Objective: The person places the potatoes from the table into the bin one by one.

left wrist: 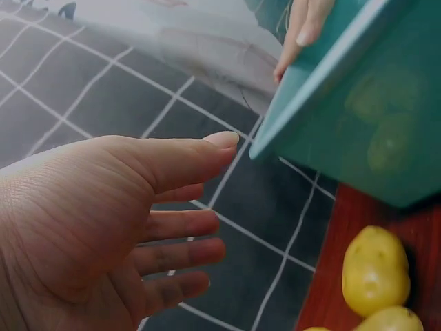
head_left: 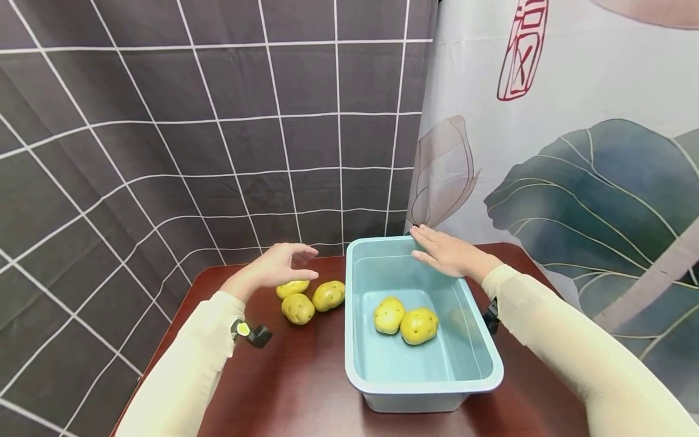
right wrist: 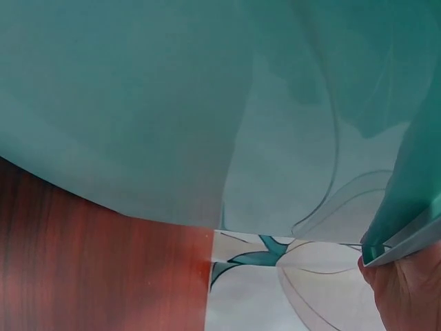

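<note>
Left hand (head_left: 281, 265) empty, fingers loose, near three potatoes (head_left: 298, 309) left of bin (head_left: 426, 386); right hand (head_left: 449, 250) grips its far-right rim. Two inner potatoes (head_left: 418, 326) directly visible only in head view.

light-blue bin (head_left: 425, 386) sat upright on tabletop (head_left: 284, 382), open top. two yellow potatoes (head_left: 419, 326) lay on its floor, side by side, touching. three more yellow potatoes (head_left: 298, 309) clustered just left of it. left hand (head_left: 277, 266) hovered by the rearmost, thumb apart from fingers. right hand (head_left: 446, 251) held bin's far right rim, thumb inside.
</note>
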Motion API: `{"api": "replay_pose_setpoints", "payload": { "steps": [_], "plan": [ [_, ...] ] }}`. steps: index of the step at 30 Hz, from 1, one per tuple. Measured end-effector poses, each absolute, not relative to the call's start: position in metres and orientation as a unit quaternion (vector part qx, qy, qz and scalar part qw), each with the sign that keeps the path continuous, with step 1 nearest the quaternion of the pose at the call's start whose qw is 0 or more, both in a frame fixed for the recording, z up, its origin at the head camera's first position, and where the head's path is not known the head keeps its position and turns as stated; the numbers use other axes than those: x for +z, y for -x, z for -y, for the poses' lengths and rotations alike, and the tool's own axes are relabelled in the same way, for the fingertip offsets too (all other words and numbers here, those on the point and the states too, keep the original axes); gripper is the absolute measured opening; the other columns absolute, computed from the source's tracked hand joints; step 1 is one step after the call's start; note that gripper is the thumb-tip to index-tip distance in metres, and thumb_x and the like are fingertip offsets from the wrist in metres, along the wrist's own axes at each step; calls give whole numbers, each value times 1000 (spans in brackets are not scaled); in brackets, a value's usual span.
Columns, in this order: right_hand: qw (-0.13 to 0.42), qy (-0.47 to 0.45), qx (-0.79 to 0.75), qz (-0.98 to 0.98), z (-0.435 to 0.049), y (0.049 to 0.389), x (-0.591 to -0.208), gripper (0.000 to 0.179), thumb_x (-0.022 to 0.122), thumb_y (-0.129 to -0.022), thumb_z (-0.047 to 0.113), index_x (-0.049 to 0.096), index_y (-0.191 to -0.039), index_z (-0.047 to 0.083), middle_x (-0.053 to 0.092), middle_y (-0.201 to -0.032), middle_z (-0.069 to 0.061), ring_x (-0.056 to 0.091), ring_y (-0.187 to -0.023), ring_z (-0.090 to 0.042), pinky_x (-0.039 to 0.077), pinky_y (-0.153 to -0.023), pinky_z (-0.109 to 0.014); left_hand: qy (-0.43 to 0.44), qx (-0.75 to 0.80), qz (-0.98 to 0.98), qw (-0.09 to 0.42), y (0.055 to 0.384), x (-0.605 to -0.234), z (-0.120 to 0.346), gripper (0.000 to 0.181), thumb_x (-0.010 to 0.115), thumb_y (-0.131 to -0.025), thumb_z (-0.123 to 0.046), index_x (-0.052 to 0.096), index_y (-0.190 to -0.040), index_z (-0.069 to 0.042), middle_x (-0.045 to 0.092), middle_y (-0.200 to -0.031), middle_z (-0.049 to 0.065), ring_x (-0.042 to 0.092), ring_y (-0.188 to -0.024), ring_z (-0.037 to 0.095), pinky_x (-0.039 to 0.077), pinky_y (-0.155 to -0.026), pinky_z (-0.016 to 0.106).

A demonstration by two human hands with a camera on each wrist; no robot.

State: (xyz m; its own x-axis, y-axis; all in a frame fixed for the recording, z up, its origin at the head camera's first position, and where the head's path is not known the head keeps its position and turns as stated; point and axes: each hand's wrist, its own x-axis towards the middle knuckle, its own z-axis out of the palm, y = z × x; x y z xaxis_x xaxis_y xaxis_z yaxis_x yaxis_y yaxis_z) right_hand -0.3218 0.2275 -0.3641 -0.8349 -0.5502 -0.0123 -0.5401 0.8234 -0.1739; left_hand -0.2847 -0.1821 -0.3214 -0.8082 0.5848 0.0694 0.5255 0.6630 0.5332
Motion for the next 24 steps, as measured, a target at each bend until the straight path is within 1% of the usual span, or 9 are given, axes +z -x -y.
{"api": "replay_pose_setpoints", "payload": {
  "steps": [5,7,13,17,21,24],
  "plan": [
    [31,282,-85,-955,-229,322,-366,73,29,-100,57,12,-155,12,12,-160,-7,6,-147,-27,12,-115,-52,-306,282,-909,39,285,-336,194,50,75,-83,-27,61,-125,-4,65,-119,8,61,-112,24,48,-94,40],
    [32,282,-88,-955,-229,322,-365,73,29,-100,57,12,-155,12,12,-160,-7,6,-147,-27,12,-115,-52,-298,283,-911,34,285,-343,198,48,76,-83,-27,62,-124,-5,66,-119,8,60,-112,24,47,-94,41],
    [33,286,-85,-954,-229,322,-364,74,28,-99,58,12,-155,12,12,-160,-6,6,-147,-26,13,-115,-51,-274,276,-921,28,286,-370,208,50,76,-80,-33,65,-122,-9,67,-116,8,62,-106,24,49,-90,45],
    [31,292,-83,-952,-229,323,-364,75,25,-99,60,13,-155,10,13,-160,-6,6,-147,-26,13,-115,-50,-269,265,-926,20,290,-385,211,52,78,-79,-32,64,-122,-7,67,-115,10,62,-105,25,49,-90,46],
    [27,294,-83,-952,-229,322,-364,75,25,-99,59,14,-155,10,13,-160,-6,7,-147,-26,13,-116,-49,-269,248,-930,10,295,-400,215,54,79,-78,-31,64,-121,-3,67,-115,9,62,-106,26,49,-91,43],
    [28,292,-84,-952,-229,322,-364,75,25,-99,59,14,-155,10,13,-160,-6,7,-147,-26,13,-116,-48,-268,242,-933,13,296,-411,218,56,80,-77,-31,64,-121,-1,68,-114,9,62,-108,27,48,-92,43]
  ]
}}
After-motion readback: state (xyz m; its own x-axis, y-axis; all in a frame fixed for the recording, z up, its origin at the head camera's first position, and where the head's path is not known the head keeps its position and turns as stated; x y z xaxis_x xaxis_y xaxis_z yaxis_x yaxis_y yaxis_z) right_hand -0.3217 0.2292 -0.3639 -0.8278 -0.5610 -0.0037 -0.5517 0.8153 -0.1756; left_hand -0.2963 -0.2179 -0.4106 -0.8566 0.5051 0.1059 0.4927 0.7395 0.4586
